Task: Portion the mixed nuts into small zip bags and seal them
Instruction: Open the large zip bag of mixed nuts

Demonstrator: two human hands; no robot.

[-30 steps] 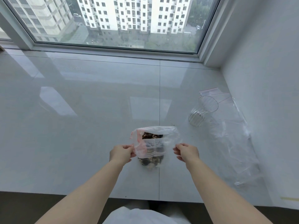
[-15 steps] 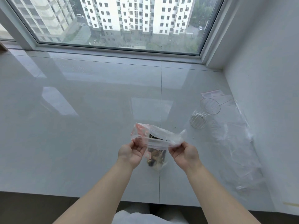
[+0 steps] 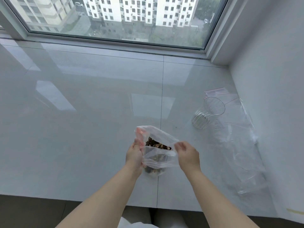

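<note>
A clear zip bag [image 3: 158, 156] with a red strip at its mouth stands on the white sill, brown mixed nuts [image 3: 156, 144] showing inside it. My left hand [image 3: 134, 154] grips the bag's left edge near the red strip. My right hand [image 3: 187, 154] pinches the right side of the mouth. The mouth gapes open between the two hands. The bag's bottom rests near the sill's front edge.
An empty clear ribbed glass [image 3: 208, 115] stands to the right. Behind and beside it lie flat empty zip bags [image 3: 236, 145] along the right wall [image 3: 271, 96]. The sill's front edge [image 3: 82, 200] runs just below my forearms. A window [image 3: 115, 18] closes the far side.
The bag's mouth, held pressed flat between both hands half a second ago, is now pulled open. My hands have moved slightly apart and lower.
</note>
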